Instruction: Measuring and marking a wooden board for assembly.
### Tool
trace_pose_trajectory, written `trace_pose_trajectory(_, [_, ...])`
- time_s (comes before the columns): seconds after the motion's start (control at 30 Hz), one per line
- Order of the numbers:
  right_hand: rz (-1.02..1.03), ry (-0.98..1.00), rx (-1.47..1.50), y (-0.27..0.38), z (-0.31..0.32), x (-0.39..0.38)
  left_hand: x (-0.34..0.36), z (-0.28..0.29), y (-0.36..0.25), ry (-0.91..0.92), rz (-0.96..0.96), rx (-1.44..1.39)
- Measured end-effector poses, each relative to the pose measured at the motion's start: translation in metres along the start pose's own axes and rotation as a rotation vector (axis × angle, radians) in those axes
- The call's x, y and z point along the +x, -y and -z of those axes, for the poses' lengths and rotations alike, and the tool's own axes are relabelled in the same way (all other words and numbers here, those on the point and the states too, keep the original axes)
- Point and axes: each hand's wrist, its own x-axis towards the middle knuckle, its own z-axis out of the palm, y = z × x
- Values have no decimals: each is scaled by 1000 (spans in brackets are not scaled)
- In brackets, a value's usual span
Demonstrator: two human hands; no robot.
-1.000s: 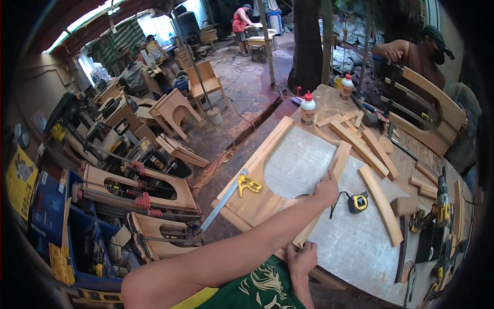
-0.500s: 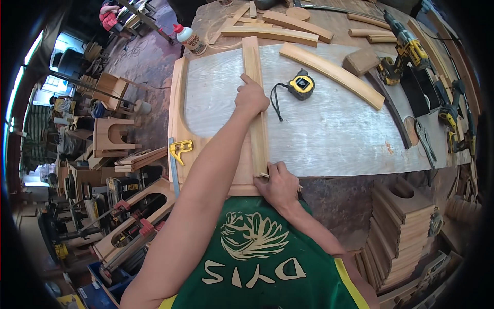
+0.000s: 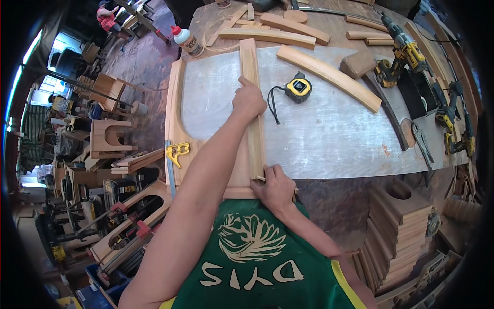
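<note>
My left hand (image 3: 249,100) grips a long wooden strip (image 3: 247,59) lying lengthwise over the right part of a cut-out wooden panel (image 3: 175,92). My right hand (image 3: 272,188) holds the strip's near end, thumb at the panel's lower edge; a thin pale bit beside its fingers is too small to name. A yellow-headed combination square (image 3: 179,152) rests on the panel's left side. Right of the strip lie a tape measure (image 3: 297,87) with a black strap and a loose wooden piece (image 3: 327,77), all on a grey sheet (image 3: 350,154).
Glue bottle (image 3: 186,41), offcuts (image 3: 293,26), mallet (image 3: 360,64), drills (image 3: 404,49) and pliers (image 3: 422,144) lie on the bench (image 3: 211,15). Clamped frames (image 3: 123,226) and chairs (image 3: 105,92) crowd the left. Stacked boards (image 3: 396,232) stand lower right. A co-worker (image 3: 108,18) stands far back.
The view has turned down toward the bench and my shirt since a second ago. Both hands remain on the strip, which looks nearly unmoved relative to the panel.
</note>
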Motion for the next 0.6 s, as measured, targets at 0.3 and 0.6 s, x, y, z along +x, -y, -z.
trace_pose_trajectory(0.3, [37, -19, 11, -2, -2, 1, 1, 0, -1, -46, -33, -5])
trace_pose_trajectory(0.6, [39, 6, 20, 2, -2, 4, -7, 6, 6, -73, -66, -13])
